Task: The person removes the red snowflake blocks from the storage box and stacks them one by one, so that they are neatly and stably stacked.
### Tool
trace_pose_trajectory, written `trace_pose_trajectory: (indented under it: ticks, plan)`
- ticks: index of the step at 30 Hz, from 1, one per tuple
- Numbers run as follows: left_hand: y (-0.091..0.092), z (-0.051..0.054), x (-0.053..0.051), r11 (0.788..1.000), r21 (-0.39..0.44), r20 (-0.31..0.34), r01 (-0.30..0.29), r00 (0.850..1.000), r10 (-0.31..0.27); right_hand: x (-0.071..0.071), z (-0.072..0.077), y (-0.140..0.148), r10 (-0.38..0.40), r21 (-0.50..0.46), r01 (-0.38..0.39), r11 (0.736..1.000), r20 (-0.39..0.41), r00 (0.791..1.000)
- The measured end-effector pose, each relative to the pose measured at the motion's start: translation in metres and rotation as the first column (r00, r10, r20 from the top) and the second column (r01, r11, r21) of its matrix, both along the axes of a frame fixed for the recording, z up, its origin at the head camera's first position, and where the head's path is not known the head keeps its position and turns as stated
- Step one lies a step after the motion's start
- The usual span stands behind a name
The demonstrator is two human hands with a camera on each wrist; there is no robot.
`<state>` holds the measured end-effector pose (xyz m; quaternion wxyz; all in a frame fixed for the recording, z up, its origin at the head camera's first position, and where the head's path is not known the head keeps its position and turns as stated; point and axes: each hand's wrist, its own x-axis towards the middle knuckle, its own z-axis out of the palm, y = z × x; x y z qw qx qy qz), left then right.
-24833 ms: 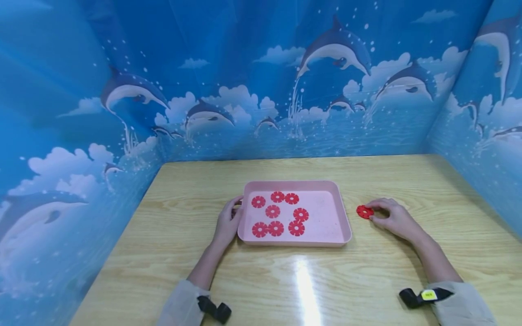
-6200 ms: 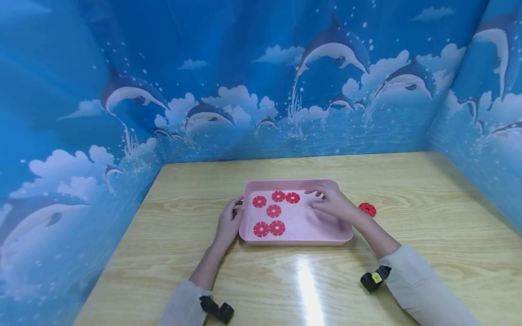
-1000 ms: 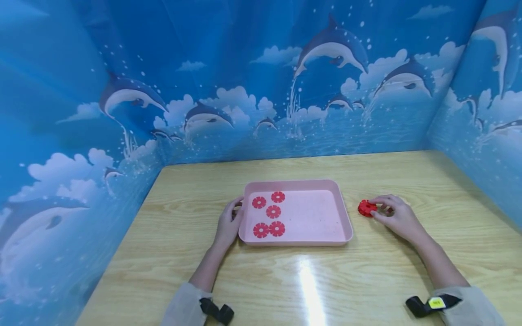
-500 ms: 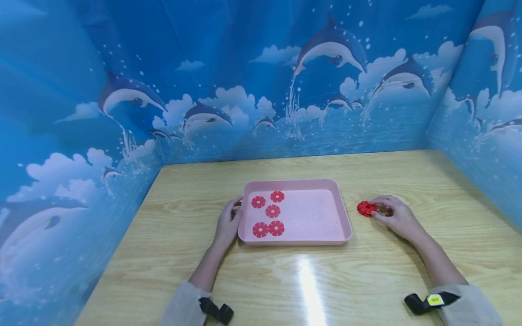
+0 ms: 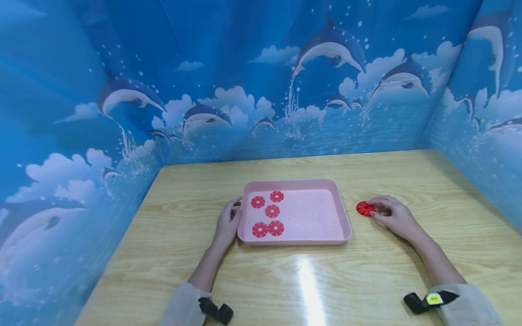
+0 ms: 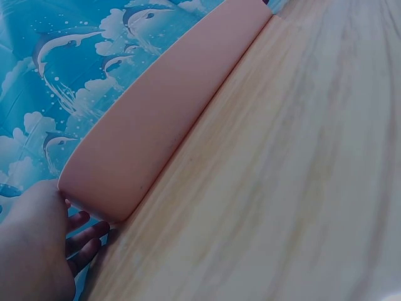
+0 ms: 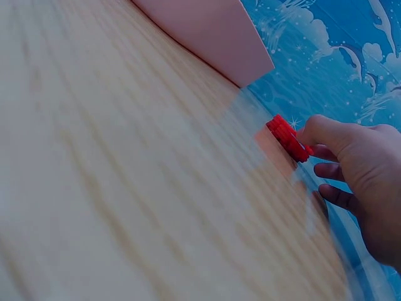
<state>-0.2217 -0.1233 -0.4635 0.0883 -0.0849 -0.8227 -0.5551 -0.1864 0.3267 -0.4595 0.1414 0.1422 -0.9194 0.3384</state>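
A shallow pink tray [image 5: 314, 217] lies on the table, with several red notched plastic discs [image 5: 272, 211] flat in its left part. My left hand [image 5: 226, 222] holds the tray's left side; in the left wrist view the thumb is at the rim and the fingers curl beside the wall. To the right of the tray sits a small stack of red notched discs [image 7: 289, 139]. My right hand [image 5: 393, 216] pinches at this stack between thumb and forefinger, while the other fingers are bent below. How many discs the stack has cannot be made out.
The light wooden table [image 5: 195, 190] reaches back to a blue dolphin-print curtain [image 5: 228, 72], which also stands along both sides. A bright light reflection [image 5: 308, 290] lies on the tabletop in front of the tray.
Since the oldest frame three discs have left the tray's right and back part, and the stack beside it has grown. Over the last second both hands stay almost still.
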Motion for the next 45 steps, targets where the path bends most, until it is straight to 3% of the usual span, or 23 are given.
trace_pose_trajectory:
  ticks: [19,31,39,45]
  plan:
    - [0.001,0.003,0.001,0.999,-0.022,0.014,-0.026,1.0,0.026,0.0,0.0,0.0,0.007,-0.002,-0.007,1.0,0.007,1.0]
    - [0.0,0.001,0.001,1.0,-0.015,-0.011,-0.001,1.0,0.001,0.001,0.001,-0.001,0.011,-0.025,-0.011,1.0,0.005,1.0]
    - [0.001,0.002,0.002,1.0,-0.011,-0.01,-0.003,1.0,0.002,0.001,0.01,-0.005,0.009,-0.037,-0.009,0.999,-0.018,1.0]
    - [0.001,0.001,0.001,1.0,-0.021,-0.009,-0.013,1.0,0.012,0.001,0.029,-0.029,0.07,-0.054,-0.072,0.996,-0.037,0.997]
